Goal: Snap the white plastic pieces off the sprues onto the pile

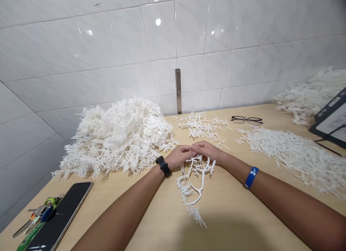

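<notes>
My left hand (180, 156) and my right hand (205, 152) meet at the fingertips above a white branched plastic piece (193, 180). Both pinch its upper end, and my fingers hide the exact grip. The piece trails toward me across the pale wooden table (232, 215), ending in a fine, bristly tip. A large heap of similar white branches (116, 137) lies just left of my hands. A smaller loose pile (200, 125) sits beyond my fingertips, and a wide spread of white strands (294, 159) lies to the right.
Black-framed glasses (246, 120) lie near the white tiled wall (94, 38), below a metal bracket (178, 90). A smartphone (58, 216) and keys (38, 216) lie at front left. More white strands (310, 96) and a black-framed placard (331, 117) occupy the back right.
</notes>
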{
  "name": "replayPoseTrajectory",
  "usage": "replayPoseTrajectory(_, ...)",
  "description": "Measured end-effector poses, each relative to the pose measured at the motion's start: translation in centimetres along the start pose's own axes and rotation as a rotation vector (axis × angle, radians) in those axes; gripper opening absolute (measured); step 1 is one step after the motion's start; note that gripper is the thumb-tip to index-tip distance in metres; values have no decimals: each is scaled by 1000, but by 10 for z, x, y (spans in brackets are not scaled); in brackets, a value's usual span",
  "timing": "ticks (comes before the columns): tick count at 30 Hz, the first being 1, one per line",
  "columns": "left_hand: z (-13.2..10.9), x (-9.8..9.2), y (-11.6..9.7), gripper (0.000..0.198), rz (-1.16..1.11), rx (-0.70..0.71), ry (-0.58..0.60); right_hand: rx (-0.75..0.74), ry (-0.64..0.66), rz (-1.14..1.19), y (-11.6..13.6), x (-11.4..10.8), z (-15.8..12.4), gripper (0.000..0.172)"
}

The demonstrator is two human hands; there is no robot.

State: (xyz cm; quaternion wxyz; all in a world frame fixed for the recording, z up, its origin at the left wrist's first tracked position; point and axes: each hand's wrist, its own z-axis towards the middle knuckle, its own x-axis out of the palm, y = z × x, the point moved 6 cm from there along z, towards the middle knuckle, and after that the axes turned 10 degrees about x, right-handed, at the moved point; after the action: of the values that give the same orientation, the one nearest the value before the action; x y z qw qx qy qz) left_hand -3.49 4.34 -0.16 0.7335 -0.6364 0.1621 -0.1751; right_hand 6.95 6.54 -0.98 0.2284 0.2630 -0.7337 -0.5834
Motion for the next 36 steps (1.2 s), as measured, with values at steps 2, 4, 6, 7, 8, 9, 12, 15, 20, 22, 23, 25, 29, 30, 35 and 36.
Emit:
replayPoseTrajectory(2,-1,1,-2,39,-75,-6,8,13,14,71,0,2,-2,42)
replayPoseTrajectory(4,-2,1,-5,38,-146,-5,6,4,8,141,1,3,-3,41)
replayPoseTrajectory(6,-4,0,-7,36,-203,-16,-19,-54,-35,199,4,0,-2,40)
replayPoseTrajectory(7,-4,-1,-7,37,-223,-21,-32,-89,-72,224,6,-3,-1,39)
replayPoseTrajectory(8,-4,-1,-7,38,-236,-24,-44,-121,-118,246,7,-6,0,39)
replayPoseTrajectory(9,-4,-1,-7,40,-241,-23,-56,-145,-169,265,7,-10,1,39)
replayPoseTrajectory(12,-2,-3,-5,39,-217,-1,-146,-140,-304,273,3,-19,4,39)
replayPoseTrajectory(15,-1,-5,0,35,-77,1,-241,-141,-420,100,1,-22,3,42)
replayPoseTrajectory(20,1,2,10,33,124,-32,-183,-365,-676,-315,20,-23,-13,44)
replayPoseTrajectory(22,1,2,13,34,105,-55,-188,-377,-711,-345,23,-23,-16,42)
replayPoseTrajectory(23,1,1,14,36,88,-68,-199,-379,-712,-344,23,-22,-17,41)
replayPoseTrajectory(25,1,0,16,42,53,-93,-208,-390,-703,-336,24,-21,-18,40)
replayPoseTrajectory(29,2,0,14,48,-44,-87,-201,-416,-677,-307,25,-19,-18,39)
replayPoseTrajectory(30,3,0,13,44,-72,-75,-200,-415,-677,-287,24,-20,-18,39)
replayPoseTrajectory(35,4,-4,12,38,-117,-28,-227,-373,-683,11,16,-36,-14,33)
replayPoseTrajectory(36,4,-4,12,38,-113,-25,-229,-357,-688,74,14,-40,-13,31)
